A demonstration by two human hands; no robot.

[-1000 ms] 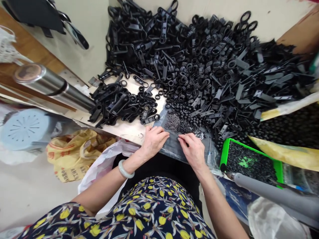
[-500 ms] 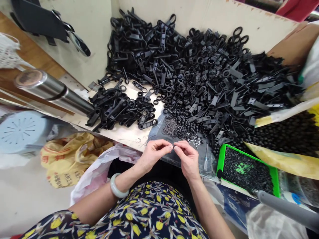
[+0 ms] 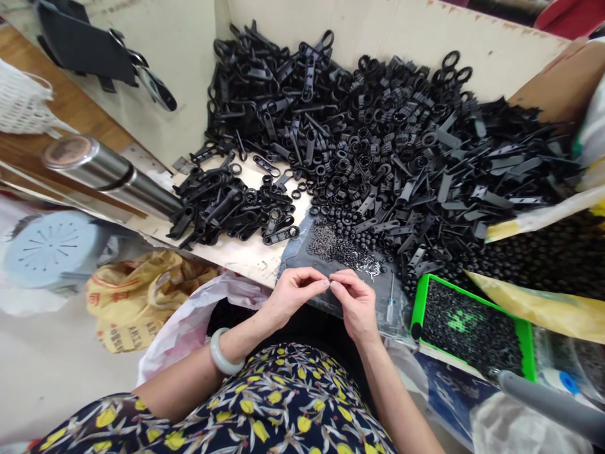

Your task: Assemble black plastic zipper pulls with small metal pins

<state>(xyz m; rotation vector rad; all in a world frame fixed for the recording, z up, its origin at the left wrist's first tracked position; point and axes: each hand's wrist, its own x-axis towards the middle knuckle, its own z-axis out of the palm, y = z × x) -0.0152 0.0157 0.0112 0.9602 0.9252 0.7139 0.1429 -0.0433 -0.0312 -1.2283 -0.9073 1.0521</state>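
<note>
Thumb and index finger of my left hand are pinched together, with their tips meeting those of my right hand, which pinches too. Between the fingertips is a tiny dark piece, too small and too covered to name. Both hands are above the front edge of a dark work mat. Just beyond them on the mat lie small grey-brown parts, black beads and silver pins. A small screwdriver with a clear handle rests right of my right hand.
A big heap of black plastic parts fills the back. Black lever-like pieces form a smaller pile at left, beside a steel flask. At right stands a green tray of tiny black bits. A blue stool is at far left.
The view has shifted slightly, so things at the left appear a little further right. Both hands keep their pinch at the same place over the mat's edge.
</note>
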